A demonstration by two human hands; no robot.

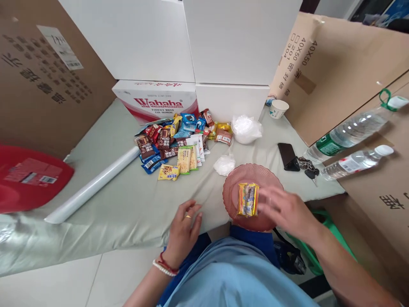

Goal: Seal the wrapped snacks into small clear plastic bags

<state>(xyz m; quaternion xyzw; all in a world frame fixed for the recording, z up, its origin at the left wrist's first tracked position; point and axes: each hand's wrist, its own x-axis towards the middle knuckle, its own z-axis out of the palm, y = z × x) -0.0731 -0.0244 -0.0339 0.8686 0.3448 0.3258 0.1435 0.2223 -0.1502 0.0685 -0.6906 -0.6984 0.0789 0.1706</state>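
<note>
A red, ribbed plastic plate [230, 181] stands near the table's front edge, partly over it. On it lie yellow-wrapped snack packets [248, 199] side by side. My right hand [287, 211] is over the plate's right side, fingers apart and blurred, with the tips beside the packets; whether they touch cannot be told. My left hand [185, 228] rests at the table's front edge, left of the plate, holding nothing with its fingers loosely bent and apart. Further back spreads a pile of wrapped snacks [164, 138], with a yellow cookie packet [168, 172] at its front.
White plastic bags [246, 129] lie behind the plate. A paper cup [279, 109], a phone [288, 156], keys [308, 166] and two water bottles [358, 163] are at right. A white roll [96, 183] and a red container [32, 179] are at left. Cardboard boxes [156, 100] wall the back.
</note>
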